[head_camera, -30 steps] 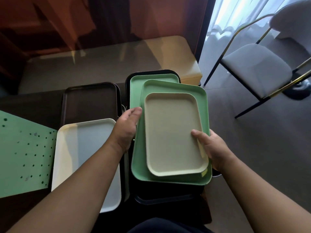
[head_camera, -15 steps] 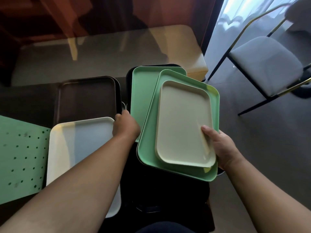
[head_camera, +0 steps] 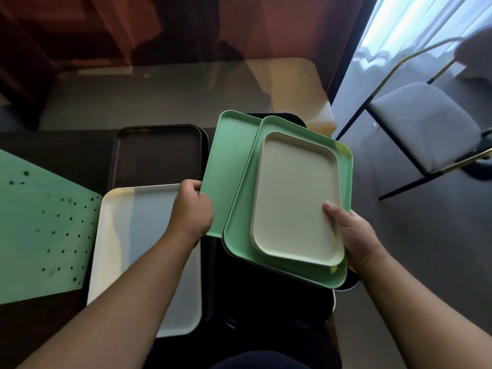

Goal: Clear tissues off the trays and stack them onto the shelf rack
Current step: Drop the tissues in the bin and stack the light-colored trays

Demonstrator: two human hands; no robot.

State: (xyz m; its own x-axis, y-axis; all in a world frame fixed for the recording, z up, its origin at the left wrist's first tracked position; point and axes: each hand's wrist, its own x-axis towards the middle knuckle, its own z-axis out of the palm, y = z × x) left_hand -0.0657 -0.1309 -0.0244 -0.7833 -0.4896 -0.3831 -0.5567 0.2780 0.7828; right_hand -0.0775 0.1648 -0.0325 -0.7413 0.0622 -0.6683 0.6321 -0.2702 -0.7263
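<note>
A person is lifting 2 nested plastic trays, the small cream rectangular tray (head_camera: 296,198) sitting inside a pale green tray (head_camera: 241,235), with the right hand (head_camera: 355,239) gripping their right edge, thumb pressing down on the cream one, likely to keep them from sliding. The left hand (head_camera: 193,210) is curling around the left edge of a second green tray (head_camera: 230,166) beneath. A white tray (head_camera: 133,235) and dark brown tray (head_camera: 158,155) are lying along the dark table's (head_camera: 61,155) left side; no tissues or rack are showing.

Place: a dining room or eatery, likely
Signs: stacked plastic serving trays (head_camera: 298,198); grey cushioned chair with brass frame (head_camera: 426,123); glossy beige desk (head_camera: 186,97)
</note>
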